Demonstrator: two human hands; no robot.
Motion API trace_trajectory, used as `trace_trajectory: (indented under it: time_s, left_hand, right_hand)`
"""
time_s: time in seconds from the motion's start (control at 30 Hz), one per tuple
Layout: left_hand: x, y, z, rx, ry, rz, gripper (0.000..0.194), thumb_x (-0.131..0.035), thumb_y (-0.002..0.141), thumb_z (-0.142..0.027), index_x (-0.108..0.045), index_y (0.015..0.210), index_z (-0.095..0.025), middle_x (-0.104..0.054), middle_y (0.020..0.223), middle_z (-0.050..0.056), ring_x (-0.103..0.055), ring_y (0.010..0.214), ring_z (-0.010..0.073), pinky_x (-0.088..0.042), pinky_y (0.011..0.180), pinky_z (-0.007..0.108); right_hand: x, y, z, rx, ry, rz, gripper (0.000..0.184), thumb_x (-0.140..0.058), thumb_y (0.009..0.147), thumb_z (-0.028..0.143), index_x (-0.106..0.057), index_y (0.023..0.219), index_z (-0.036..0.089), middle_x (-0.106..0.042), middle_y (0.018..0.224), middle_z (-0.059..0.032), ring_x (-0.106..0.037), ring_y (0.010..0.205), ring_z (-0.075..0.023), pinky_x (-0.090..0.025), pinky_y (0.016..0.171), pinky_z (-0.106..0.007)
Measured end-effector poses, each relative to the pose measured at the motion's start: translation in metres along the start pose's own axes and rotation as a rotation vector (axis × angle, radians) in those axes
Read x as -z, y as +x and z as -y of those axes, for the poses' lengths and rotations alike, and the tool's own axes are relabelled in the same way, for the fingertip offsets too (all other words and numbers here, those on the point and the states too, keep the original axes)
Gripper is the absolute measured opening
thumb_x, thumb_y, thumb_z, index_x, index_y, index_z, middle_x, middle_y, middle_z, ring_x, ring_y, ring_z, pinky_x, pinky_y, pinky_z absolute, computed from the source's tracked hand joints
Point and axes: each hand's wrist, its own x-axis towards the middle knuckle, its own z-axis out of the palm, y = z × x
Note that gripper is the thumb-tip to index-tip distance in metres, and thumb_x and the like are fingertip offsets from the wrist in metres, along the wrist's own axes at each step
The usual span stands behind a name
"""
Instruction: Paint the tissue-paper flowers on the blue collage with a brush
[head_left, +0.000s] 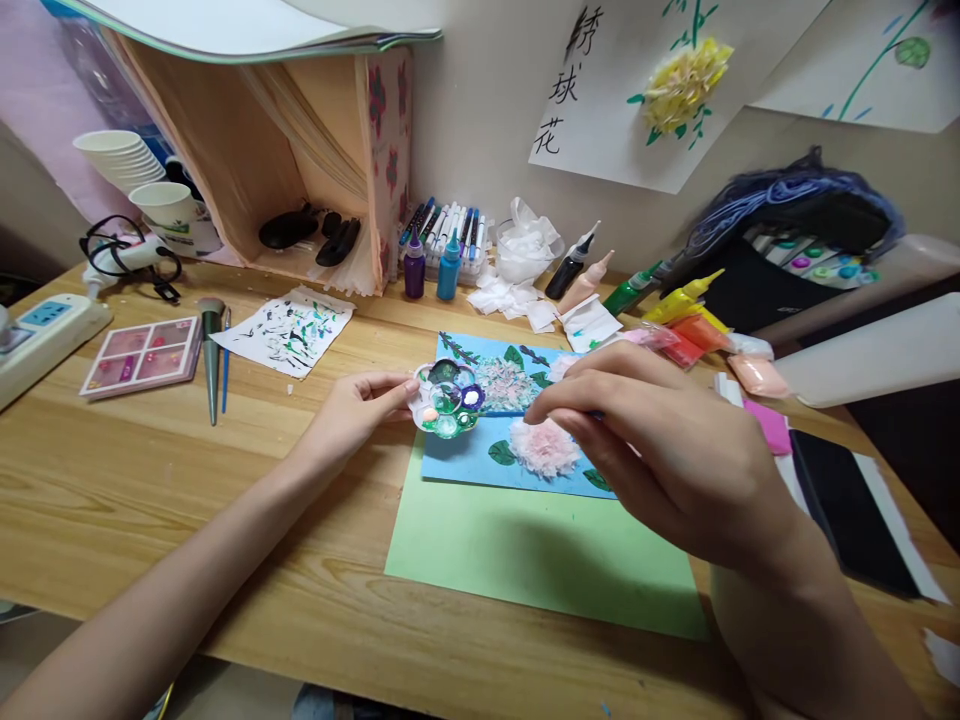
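My left hand [360, 405] pinches the edge of a small white paint palette [448, 400] with green, purple and pink wells, holding it at the left edge of a blue card [465, 465]. The card carries painted leaves, a pale tissue flower [504, 383] and a pink tissue flower [545, 447]. My right hand [660, 450] hovers over the card with its fingers pinched together just above the pink flower; what they hold is hidden. A light green sheet [547, 555] lies under the card.
Paint tubes [679, 300] and squeeze bottles [431, 265] line the back of the wooden desk [112, 480], beside markers [450, 225] and crumpled tissue [525, 250]. On the left lie a paint-smeared paper [289, 330], brushes [212, 350], a pink bead box [142, 355] and a power strip [41, 335]. A black tablet [847, 515] lies on the right.
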Motion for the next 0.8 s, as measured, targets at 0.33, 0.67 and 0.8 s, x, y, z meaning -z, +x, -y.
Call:
trace_trajectory:
  time_s: [0.33,0.67,0.8]
  left_hand:
    - [-0.0005,-0.0003,0.0,0.003,0.003,-0.007,0.035,-0.073,0.068,-0.043,-0.072,0.09,-0.016,-0.072,0.098,0.008,-0.066,0.085,0.0171,-0.051,0.079,0.026]
    - [-0.0007,0.0,-0.0011,0.002,0.001,-0.003,0.036,-0.073,0.067,-0.044,-0.072,0.09,-0.016,-0.072,0.097,0.007,-0.066,0.085,0.0174,-0.051,0.081,0.028]
    - [-0.0009,0.0001,-0.0001,-0.002,0.008,-0.018,0.036,-0.073,0.067,-0.044,-0.072,0.09,-0.017,-0.072,0.098,0.008,-0.066,0.087,0.0182,-0.051,0.081,0.029]
  right_hand:
    - [-0.0028,-0.0002,-0.0034,-0.072,0.047,0.013,0.018,-0.046,0.09,0.02,-0.062,0.083,0.015,-0.065,0.072,-0.0027,-0.058,0.068,-0.0105,-0.047,0.065,-0.023]
    - [-0.0035,-0.0002,-0.0034,-0.082,0.073,0.015,0.018,-0.047,0.089,0.019,-0.063,0.083,0.015,-0.065,0.072,-0.0032,-0.057,0.069,-0.0107,-0.047,0.065,-0.023]
    - [-0.0025,-0.0004,-0.004,-0.093,0.063,-0.009,0.018,-0.047,0.089,0.02,-0.063,0.085,0.014,-0.066,0.074,-0.0042,-0.058,0.071,-0.0116,-0.047,0.067,-0.024]
